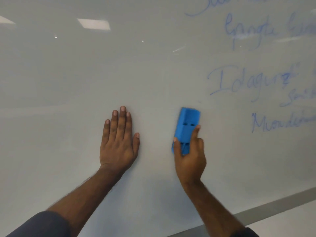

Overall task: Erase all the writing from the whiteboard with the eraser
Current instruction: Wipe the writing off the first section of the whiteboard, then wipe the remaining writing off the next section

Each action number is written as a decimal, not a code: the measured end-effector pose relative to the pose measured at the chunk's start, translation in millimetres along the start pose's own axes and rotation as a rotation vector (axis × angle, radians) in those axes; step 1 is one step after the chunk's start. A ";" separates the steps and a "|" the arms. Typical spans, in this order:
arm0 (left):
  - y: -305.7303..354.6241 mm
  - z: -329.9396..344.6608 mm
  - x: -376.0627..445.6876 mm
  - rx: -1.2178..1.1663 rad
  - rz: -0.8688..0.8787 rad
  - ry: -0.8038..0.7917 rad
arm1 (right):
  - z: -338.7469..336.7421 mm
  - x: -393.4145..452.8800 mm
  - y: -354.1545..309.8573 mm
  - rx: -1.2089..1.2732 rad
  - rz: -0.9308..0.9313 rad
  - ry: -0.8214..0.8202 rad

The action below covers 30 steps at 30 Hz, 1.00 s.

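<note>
Blue eraser point(186, 129) pressed against the whiteboard point(153, 79), long axis nearly upright, tilted a little to the right at the top, low on the board and right of centre. Gripped at its lower end by the right hand point(189, 154): thumb on the left edge, forefinger stretched up along the right edge, other fingers curled behind and hidden. Lower part of the eraser covered by that hand; two small dark holes visible on its face.

Blue handwriting point(256, 82) up and to the right of the eraser, well apart from it, in several lines. Faint, blurred by motion and cut off at the right and top edges; words not readable with any certainty.

Left hand point(119, 142) flat on the board just left of the eraser, palm down, fingers straight and close together, thumb out, holding nothing.

Dark sleeves point(42, 224) at the bottom corners, both cut off. Grey lower frame point(273, 211) of the board running diagonally at bottom right. Ceiling-light reflections point(94, 23) glaring on the upper left of the board.
</note>
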<state>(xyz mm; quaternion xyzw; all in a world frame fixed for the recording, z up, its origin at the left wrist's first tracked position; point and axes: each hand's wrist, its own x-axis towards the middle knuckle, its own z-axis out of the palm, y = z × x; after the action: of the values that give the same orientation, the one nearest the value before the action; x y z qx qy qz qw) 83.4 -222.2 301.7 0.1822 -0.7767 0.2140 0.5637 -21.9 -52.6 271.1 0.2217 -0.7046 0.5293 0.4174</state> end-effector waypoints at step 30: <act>43.1 -17.8 29.2 -0.126 0.039 0.005 | -50.2 91.7 52.9 -0.079 -0.282 -0.185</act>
<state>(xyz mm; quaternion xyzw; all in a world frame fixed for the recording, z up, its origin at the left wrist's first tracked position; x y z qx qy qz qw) 66.3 -177.6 329.0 0.1305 -0.7907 0.1759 0.5716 -94.8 24.1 321.4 0.3494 -0.7223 0.4147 0.4293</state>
